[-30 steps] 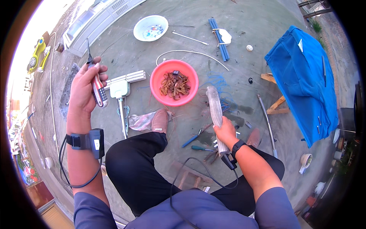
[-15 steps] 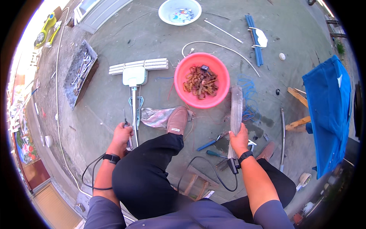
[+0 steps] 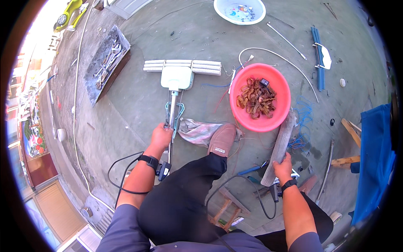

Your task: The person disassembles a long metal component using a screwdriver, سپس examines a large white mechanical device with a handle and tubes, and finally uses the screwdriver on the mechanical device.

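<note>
Plank (image 3: pixel 280 145) tilted since; lower part within right fingers (image 3: pixel 287 159).

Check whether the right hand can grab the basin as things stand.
Probably not: the right hand is holding the board, whose far end comes close to the basin. Nothing else seems in the way.

It looks like a home's yard: concrete ground (image 3: pixel 134 126), a hose (image 3: pixel 74 110), a tool-filled trough (image 3: pixel 112 78) and a pink basin (image 3: pixel 283 90).

The left hand (image 3: pixel 162 137) (raised earlier) has dropped near the mop (image 3: pixel 176 78).
</note>
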Motion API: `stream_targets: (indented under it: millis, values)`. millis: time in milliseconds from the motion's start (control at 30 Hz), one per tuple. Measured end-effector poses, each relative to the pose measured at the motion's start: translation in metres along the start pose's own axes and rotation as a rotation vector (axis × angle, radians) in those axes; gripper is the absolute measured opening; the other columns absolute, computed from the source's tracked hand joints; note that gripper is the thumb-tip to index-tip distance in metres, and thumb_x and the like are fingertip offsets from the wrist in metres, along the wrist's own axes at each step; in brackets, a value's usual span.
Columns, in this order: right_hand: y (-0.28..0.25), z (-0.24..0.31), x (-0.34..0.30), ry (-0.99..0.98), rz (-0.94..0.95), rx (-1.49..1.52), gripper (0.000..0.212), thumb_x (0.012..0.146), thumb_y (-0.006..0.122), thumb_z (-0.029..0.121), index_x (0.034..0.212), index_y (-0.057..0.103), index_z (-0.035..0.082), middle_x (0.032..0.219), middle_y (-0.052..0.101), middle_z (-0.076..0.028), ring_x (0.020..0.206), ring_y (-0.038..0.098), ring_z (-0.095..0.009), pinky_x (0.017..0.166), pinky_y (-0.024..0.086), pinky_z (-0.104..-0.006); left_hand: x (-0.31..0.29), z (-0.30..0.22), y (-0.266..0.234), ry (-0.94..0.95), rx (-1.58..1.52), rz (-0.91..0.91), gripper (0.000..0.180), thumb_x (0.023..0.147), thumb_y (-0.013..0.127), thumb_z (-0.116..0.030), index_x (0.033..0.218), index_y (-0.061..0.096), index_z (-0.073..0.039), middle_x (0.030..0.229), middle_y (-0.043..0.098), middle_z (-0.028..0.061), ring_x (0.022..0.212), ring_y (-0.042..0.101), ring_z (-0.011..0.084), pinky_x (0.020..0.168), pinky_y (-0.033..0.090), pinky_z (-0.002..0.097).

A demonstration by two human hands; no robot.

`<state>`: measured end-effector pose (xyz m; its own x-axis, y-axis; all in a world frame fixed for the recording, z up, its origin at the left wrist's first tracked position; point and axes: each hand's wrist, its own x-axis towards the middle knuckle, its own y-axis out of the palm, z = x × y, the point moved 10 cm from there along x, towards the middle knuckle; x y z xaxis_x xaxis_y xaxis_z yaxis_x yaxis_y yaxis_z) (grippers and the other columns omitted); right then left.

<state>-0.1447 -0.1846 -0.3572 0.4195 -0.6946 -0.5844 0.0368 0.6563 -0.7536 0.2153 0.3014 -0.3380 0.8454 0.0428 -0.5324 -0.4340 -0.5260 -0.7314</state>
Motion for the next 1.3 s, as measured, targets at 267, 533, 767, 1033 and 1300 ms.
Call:
stream_targets:
  millis: [267, 533, 767, 1033, 1300]
  values:
    - [-0.004, -0.004, 0.007, 0.022, 0.008, -0.054, 0.074, 0.072, 0.075, 0.016, 0.136, 0.041, 0.001, 0.106, 0.058, -0.016, 0.096, 0.059, -0.030, 0.086, 0.048, -0.0404, 0.007, 0.025, 0.008, -0.040, 0.047, -0.014, 0.035, 0.080, 0.065, -0.017, 0.107, 0.061, 0.004, 0.091, 0.067, 0.0241, 0.086, 0.066, 0.0395, 0.078, 0.052, 0.0443]
    - [-0.020, 0.002, 0.013, 0.006, 0.011, 0.012, 0.071, 0.074, 0.075, 0.016, 0.136, 0.043, 0.005, 0.104, 0.057, -0.013, 0.089, 0.060, -0.026, 0.083, 0.050, -0.0379, 0.009, 0.018, 0.007, -0.061, 0.120, -0.021, 0.038, 0.077, 0.073, -0.025, 0.101, 0.060, 0.002, 0.094, 0.066, 0.0199, 0.089, 0.065, 0.0377, 0.078, 0.052, 0.0441]
    - [-0.028, 0.026, 0.010, -0.036, 0.038, 0.104, 0.067, 0.078, 0.072, 0.008, 0.138, 0.042, 0.006, 0.102, 0.056, -0.008, 0.076, 0.056, -0.013, 0.072, 0.050, -0.0301, 0.005, 0.022, 0.015, -0.051, 0.311, 0.040, 0.043, 0.072, 0.079, -0.031, 0.095, 0.058, -0.001, 0.098, 0.060, 0.0180, 0.091, 0.060, 0.0358, 0.080, 0.050, 0.0439]
    - [-0.030, 0.025, 0.012, -0.084, 0.059, 0.225, 0.067, 0.079, 0.070, 0.003, 0.139, 0.040, 0.005, 0.101, 0.054, -0.007, 0.074, 0.057, -0.010, 0.069, 0.050, -0.0256, 0.005, 0.026, 0.018, -0.074, 0.229, 0.068, 0.042, 0.069, 0.078, -0.030, 0.093, 0.058, -0.001, 0.093, 0.064, 0.0179, 0.087, 0.063, 0.0353, 0.076, 0.050, 0.0442]
    - [-0.046, 0.044, -0.004, -0.144, 0.083, 0.378, 0.066, 0.080, 0.068, 0.001, 0.139, 0.039, 0.006, 0.106, 0.052, -0.009, 0.074, 0.059, -0.012, 0.068, 0.052, -0.0270, -0.026, 0.001, -0.016, 0.036, -0.088, 0.161, 0.041, 0.069, 0.079, -0.024, 0.093, 0.057, 0.001, 0.082, 0.063, 0.0124, 0.073, 0.062, 0.0241, 0.068, 0.050, 0.0368]
